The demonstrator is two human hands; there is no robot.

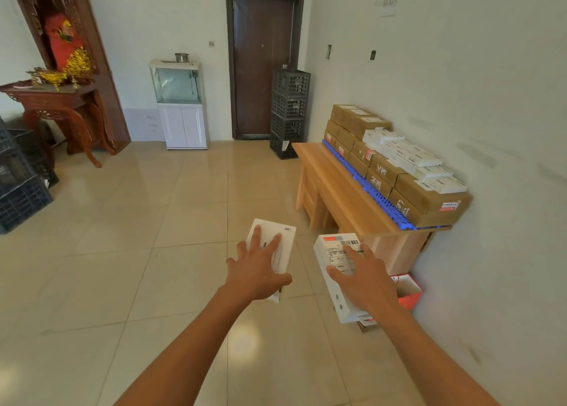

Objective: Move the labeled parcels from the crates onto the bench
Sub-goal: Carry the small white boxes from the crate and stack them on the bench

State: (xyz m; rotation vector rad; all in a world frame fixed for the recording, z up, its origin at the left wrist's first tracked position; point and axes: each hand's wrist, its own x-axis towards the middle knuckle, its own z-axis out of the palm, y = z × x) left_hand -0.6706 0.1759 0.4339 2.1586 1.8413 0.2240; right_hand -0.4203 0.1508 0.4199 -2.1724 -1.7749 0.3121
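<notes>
Two white parcels in transit, one per hand, short of the bench.

I hold the left hand [256, 272] spread over its white parcel [283, 237], the right hand [365, 278] likewise gripping the labeled parcel [333, 252]. One-handed grips could slip, I judge; farther off, the bench [337, 184] carries crowded cardboard boxes [420, 191], so a careless placement may topple the white parcels stacked on them.

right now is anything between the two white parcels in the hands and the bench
Nothing visible. Only bare tiled floor lies between the left-hand parcel, the right-hand parcel and the bench. Its front strip is bare; stacked boxes fill the wall side.
</notes>
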